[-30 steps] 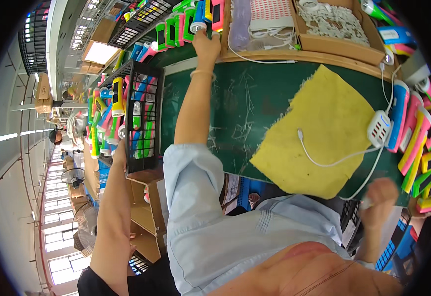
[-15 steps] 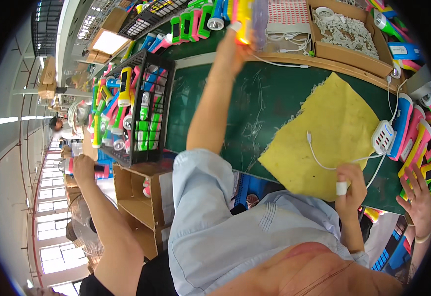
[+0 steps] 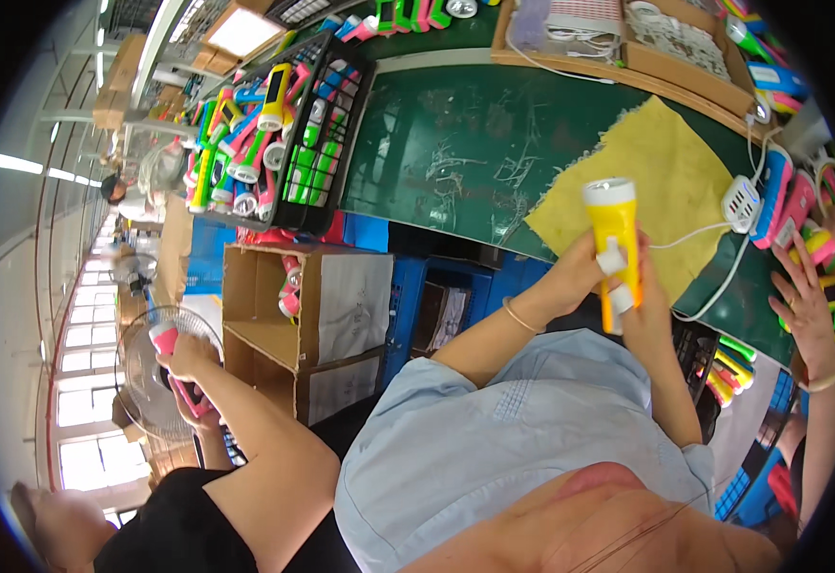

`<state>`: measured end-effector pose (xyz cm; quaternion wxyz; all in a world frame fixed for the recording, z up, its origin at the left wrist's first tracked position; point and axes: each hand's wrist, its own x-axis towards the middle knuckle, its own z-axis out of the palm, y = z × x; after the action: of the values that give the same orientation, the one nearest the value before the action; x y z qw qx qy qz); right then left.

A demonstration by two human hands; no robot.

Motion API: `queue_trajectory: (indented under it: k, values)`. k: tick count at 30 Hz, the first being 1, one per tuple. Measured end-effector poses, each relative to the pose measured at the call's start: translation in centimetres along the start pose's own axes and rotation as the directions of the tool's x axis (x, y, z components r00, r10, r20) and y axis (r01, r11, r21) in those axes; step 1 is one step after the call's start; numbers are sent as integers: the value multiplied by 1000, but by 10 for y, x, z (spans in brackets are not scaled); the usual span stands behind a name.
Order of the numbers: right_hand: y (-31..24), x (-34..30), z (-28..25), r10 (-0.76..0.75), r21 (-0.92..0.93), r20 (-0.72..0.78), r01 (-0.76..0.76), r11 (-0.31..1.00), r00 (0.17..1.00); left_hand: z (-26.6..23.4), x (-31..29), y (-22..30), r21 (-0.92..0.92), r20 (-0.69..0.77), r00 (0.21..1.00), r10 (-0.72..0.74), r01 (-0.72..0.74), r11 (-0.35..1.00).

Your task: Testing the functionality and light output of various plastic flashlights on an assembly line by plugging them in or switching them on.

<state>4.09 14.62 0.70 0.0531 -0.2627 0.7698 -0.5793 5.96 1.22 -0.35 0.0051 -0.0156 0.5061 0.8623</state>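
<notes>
Back from the far side of the desk point(image 3: 436, 143), the yellow torch point(image 3: 617, 220) has come in front of me with my left grip point(image 3: 570, 277), and my right grip point(image 3: 650, 296) has joined it. Both are closed around the torch's body, a white wrap showing on a digit of each. Its white head points away from me, over the cloth point(image 3: 680, 181). To the right lies the white charger point(image 3: 741, 203); to the left, a black crate point(image 3: 312, 218) is heaped with more torches.
</notes>
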Motion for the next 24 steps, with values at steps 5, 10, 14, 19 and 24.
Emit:
queue_trajectory:
  k: [5, 10, 14, 19, 24]
  values:
    - [30, -12, -26, 2, -71, -129, -11, 997, 992, 9, 15, 16, -285, -66, 989, -135, 111, 952]
    - [41, 29, -21, 67, -59, -203, -80, 995, 977, 33, 27, 22, -341, 248, 933, -260, 335, 878]
    - [40, 36, -8, 232, 301, -114, -189, 935, 966, 51, 34, 20, -361, 190, 933, -306, 356, 862]
    - [29, 26, -10, 415, 802, 166, -367, 471, 895, 51, 39, 19, -363, 192, 917, -349, 397, 843]
    - [42, 35, 2, 55, 549, -117, 18, 836, 992, 48, 36, 20, -353, 127, 932, -338, 361, 863]
